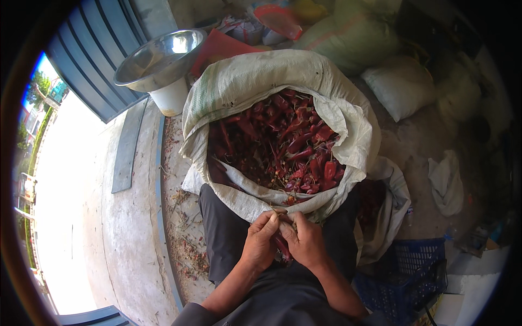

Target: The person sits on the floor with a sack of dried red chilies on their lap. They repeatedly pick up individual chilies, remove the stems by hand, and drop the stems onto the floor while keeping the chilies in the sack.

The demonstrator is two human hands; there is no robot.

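Note:
A large white woven sack (261, 75) with a rolled-down rim stands before me, filled with dried red chili peppers (299, 142). Some loose stems and yellowish bits lie among them. Just in front of the sack's near rim, above my lap, my left hand (261, 236) and my right hand (304, 240) meet with thumbs and fingers pinched. Between them they grip red chili peppers (282, 246) by the stem end; the bodies hang down towards my lap. The fingers hide part of the stems and how many peppers are held.
A steel basin (163, 61) rests on a white bucket (170, 100) at upper left. To my right are another open sack (393, 203) with red peppers and a blue plastic crate (408, 281). Full sacks (346, 40) stand behind. Stem debris (189, 244) litters the floor at left.

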